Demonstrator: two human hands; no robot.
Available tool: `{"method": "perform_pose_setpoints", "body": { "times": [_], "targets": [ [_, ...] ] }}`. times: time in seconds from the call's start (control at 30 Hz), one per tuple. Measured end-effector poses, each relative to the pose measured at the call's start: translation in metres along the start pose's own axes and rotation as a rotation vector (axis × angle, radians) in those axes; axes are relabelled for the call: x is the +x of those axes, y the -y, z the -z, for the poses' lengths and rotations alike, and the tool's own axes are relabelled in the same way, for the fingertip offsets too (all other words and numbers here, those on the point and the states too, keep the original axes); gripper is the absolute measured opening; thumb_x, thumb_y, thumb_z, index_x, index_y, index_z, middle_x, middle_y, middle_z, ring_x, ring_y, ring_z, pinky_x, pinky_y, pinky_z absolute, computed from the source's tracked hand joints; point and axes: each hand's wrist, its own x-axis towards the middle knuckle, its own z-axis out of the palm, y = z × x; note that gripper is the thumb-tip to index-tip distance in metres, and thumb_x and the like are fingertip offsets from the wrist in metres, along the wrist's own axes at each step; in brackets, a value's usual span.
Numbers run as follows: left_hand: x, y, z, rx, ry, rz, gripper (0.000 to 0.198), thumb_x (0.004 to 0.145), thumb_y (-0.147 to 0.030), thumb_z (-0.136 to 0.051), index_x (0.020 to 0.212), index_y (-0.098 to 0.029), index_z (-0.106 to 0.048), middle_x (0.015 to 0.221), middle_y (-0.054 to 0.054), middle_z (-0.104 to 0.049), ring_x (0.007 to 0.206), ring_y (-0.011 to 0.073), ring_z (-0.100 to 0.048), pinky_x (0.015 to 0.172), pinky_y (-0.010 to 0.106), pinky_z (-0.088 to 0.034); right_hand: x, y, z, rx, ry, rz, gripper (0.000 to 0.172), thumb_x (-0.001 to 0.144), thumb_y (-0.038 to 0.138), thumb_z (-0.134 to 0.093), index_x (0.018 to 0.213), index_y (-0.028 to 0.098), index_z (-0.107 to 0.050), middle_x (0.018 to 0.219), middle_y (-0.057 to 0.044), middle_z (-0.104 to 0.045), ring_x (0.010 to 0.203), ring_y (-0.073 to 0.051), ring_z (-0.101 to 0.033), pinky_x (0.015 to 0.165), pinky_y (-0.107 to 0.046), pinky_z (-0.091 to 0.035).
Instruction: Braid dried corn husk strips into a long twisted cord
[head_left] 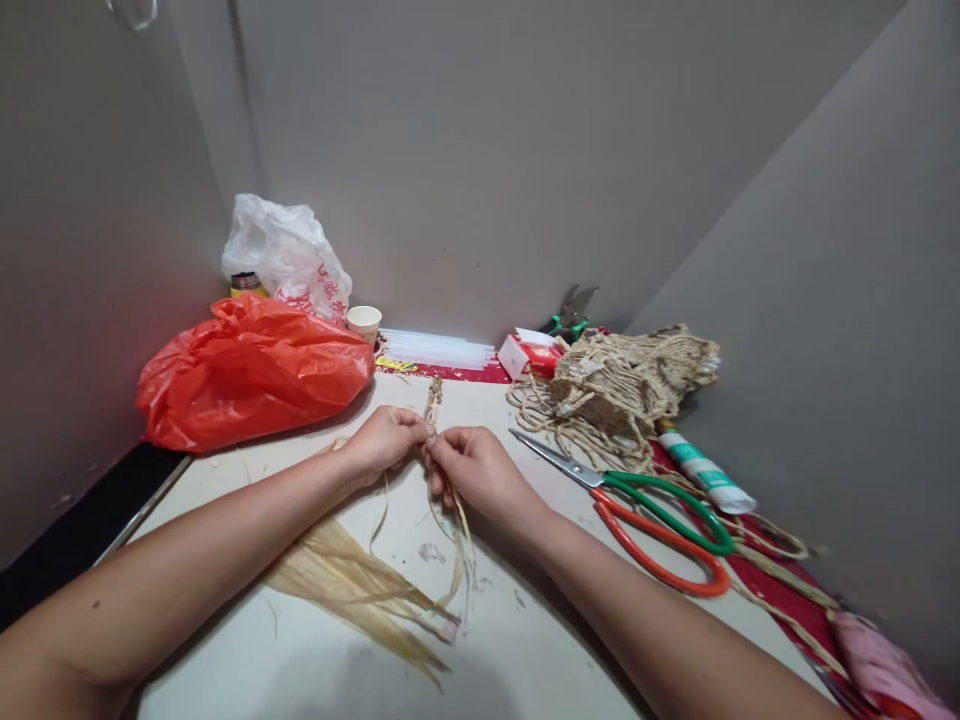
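Observation:
My left hand (386,440) and my right hand (480,470) meet over the middle of the white table. Both are closed, thumbs and forefingers pinching the lower end of a narrow braided husk strip (434,395). The braid's finished part points away from me, toward the back of the table. Loose husk strands (463,530) hang from under my right hand toward me. Beneath my left forearm lie flat, pale-yellow dried husks (349,580), partly hidden by the arm. The exact crossing of the strands is covered by my fingers.
Right of my hands lie large scissors (592,475) with green and orange handles. Behind them are bundled braided cords (630,385), a white-green tube (709,475), a red box (531,352) and pruners (571,318). Back left are an orange-red bag (255,380), a cup (364,320) and translucent sticks (435,349).

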Motion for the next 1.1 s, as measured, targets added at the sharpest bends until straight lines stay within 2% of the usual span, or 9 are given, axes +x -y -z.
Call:
{"method": "perform_pose_setpoints", "body": {
  "times": [0.13,0.27,0.43,0.57,0.67,0.73,0.9,1.0,1.1],
  "targets": [
    [0.001,0.003,0.000,0.030,-0.041,-0.007,0.008,0.068,-0.017,-0.056,0.061,-0.013,-0.055,0.042,-0.007,-0.042,0.033,0.0029,-0.028,0.036,0.021,-0.014,-0.003,-0.002,-0.001,-0.481,-0.102,0.199,0.031,0.084,0.027,-0.043,0.056,0.018,-0.054,0.053,-0.006,-0.061,0.046,-0.014,-0.054,0.047,-0.024,-0.038],
    [0.002,0.004,0.000,0.024,-0.026,0.008,0.009,0.069,-0.019,-0.057,0.063,-0.013,-0.057,0.042,-0.006,-0.042,0.032,0.0032,-0.027,0.035,0.021,-0.014,-0.010,0.002,-0.005,-0.950,-0.176,0.308,0.029,0.088,0.029,-0.040,0.077,0.017,-0.064,0.074,-0.012,-0.069,0.064,-0.021,-0.062,0.059,-0.028,-0.039],
    [-0.002,-0.001,-0.001,-0.019,-0.003,0.019,0.013,0.065,-0.021,-0.065,0.061,-0.011,-0.057,0.042,-0.006,-0.045,0.034,0.0026,-0.031,0.035,0.018,-0.016,-0.017,0.006,-0.011,-1.135,-0.107,0.381,0.032,0.090,0.029,-0.036,0.087,0.013,-0.064,0.076,-0.016,-0.069,0.062,-0.022,-0.062,0.059,-0.030,-0.038],
    [-0.002,-0.005,0.002,-0.163,0.039,0.059,0.015,0.061,-0.019,-0.070,0.062,-0.010,-0.057,0.053,0.000,-0.058,0.042,0.0060,-0.047,0.040,0.018,-0.030,-0.021,0.008,-0.005,-0.789,-0.115,0.546,0.033,0.086,0.037,-0.045,0.064,0.016,-0.057,0.061,-0.006,-0.062,0.054,-0.015,-0.054,0.055,-0.025,-0.035],
    [0.000,-0.005,0.006,-0.231,0.091,0.070,0.017,0.061,-0.021,-0.071,0.064,-0.009,-0.058,0.054,0.000,-0.059,0.035,0.0014,-0.034,0.035,0.017,-0.019,-0.017,0.010,0.005,-0.320,-0.366,0.497,0.033,0.085,0.040,-0.047,0.062,0.017,-0.051,0.058,-0.002,-0.056,0.055,-0.012,-0.050,0.055,-0.022,-0.037],
    [0.001,-0.005,0.008,-0.259,0.127,0.075,0.019,0.062,-0.023,-0.072,0.068,-0.009,-0.060,0.057,0.001,-0.061,0.032,-0.0007,-0.026,0.034,0.018,-0.012,-0.011,0.012,0.010,-0.022,-0.411,0.356,0.026,0.083,0.038,-0.050,0.070,0.017,-0.054,0.065,-0.003,-0.059,0.061,-0.013,-0.053,0.057,-0.022,-0.041],
    [0.004,-0.003,0.008,-0.295,0.131,0.057,0.016,0.066,-0.021,-0.069,0.067,-0.010,-0.057,0.055,0.000,-0.059,0.035,0.0019,-0.037,0.035,0.017,-0.017,0.003,0.012,0.009,0.493,0.010,-0.107,0.020,0.078,0.034,-0.056,0.074,0.014,-0.056,0.065,-0.004,-0.059,0.052,-0.010,-0.052,0.049,-0.021,-0.043],
    [0.002,-0.005,0.006,-0.268,0.130,0.061,0.009,0.069,-0.015,-0.063,0.068,-0.010,-0.056,0.057,0.001,-0.061,0.035,0.0016,-0.036,0.036,0.017,-0.016,0.005,0.011,0.013,0.530,0.142,-0.192,0.024,0.077,0.037,-0.059,0.071,0.014,-0.052,0.056,0.001,-0.050,0.036,-0.003,-0.029,0.032,-0.015,-0.022],
    [-0.003,-0.006,0.004,-0.241,0.150,0.068,0.002,0.072,-0.010,-0.057,0.071,-0.010,-0.056,0.057,0.000,-0.060,0.033,0.0006,-0.029,0.036,0.019,-0.015,0.007,0.008,0.022,0.443,0.281,-0.230,0.029,0.076,0.041,-0.059,0.067,0.015,-0.049,0.048,0.009,-0.026,0.038,-0.002,-0.014,0.032,-0.013,-0.009]
  ]
}}
